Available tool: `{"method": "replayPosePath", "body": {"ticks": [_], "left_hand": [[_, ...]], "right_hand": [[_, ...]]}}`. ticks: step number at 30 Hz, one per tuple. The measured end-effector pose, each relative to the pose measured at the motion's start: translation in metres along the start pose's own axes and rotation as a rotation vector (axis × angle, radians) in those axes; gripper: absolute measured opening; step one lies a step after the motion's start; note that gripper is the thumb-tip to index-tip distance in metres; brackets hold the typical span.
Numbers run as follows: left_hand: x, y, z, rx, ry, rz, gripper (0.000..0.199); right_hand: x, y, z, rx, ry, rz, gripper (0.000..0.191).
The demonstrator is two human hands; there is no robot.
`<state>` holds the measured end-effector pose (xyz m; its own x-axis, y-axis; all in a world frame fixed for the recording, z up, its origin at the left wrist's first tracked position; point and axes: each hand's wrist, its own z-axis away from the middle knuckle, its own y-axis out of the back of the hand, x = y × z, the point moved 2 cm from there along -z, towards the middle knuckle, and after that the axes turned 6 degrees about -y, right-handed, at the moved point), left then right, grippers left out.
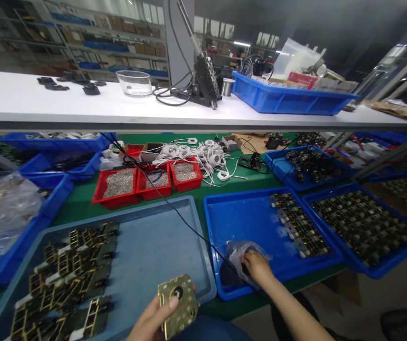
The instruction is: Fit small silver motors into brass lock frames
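The person's left hand [151, 318] grips a squarish, brass-coloured metal plate [181, 312] at the near edge of a grey-blue plastic tray [154, 246], most fingers hidden behind it. The right hand's fingertips disappear into a crumpled clear plastic bag [237, 250] inside a bright-blue plastic tray [239, 213]; whether that grip holds anything cannot be told.

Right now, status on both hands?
Left hand: holding gold-colored plate. Right hand: at plastic bag, grip hidden. Black cable crosses view near bag.
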<state>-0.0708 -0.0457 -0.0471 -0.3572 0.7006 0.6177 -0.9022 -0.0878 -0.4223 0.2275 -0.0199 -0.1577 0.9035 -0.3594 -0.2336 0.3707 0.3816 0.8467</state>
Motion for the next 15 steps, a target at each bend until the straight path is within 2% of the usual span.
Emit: {"method": "replayPosePath", "body": {"ticks": [3, 7, 9, 11, 15], "left_hand": [[-0.005, 0.001, -0.005, 0.026, -0.021, -0.010, 0.079], [-0.013, 0.004, -0.012, 0.012, -0.081, -0.064, 0.083], [-0.015, 0.003, -0.015, 0.000, -0.129, -0.120, 0.083], [-0.014, -0.001, -0.015, -0.043, -0.166, -0.186, 0.086], [-0.005, -0.015, -0.008, -0.196, -0.227, -0.276, 0.090]], "right_hand": [[0.008, 0.015, 0.010, 0.076, 0.038, -0.087, 0.015], [0.005, 0.047, 0.039, 0.189, 0.127, -0.247, 0.017], [-0.011, 0.063, 0.061, 0.199, 0.238, -0.340, 0.024], [-0.037, 0.076, 0.084, 0.174, 0.376, -0.417, 0.030], [-0.098, 0.083, 0.118, 0.107, 0.674, -0.477, 0.026]]}}
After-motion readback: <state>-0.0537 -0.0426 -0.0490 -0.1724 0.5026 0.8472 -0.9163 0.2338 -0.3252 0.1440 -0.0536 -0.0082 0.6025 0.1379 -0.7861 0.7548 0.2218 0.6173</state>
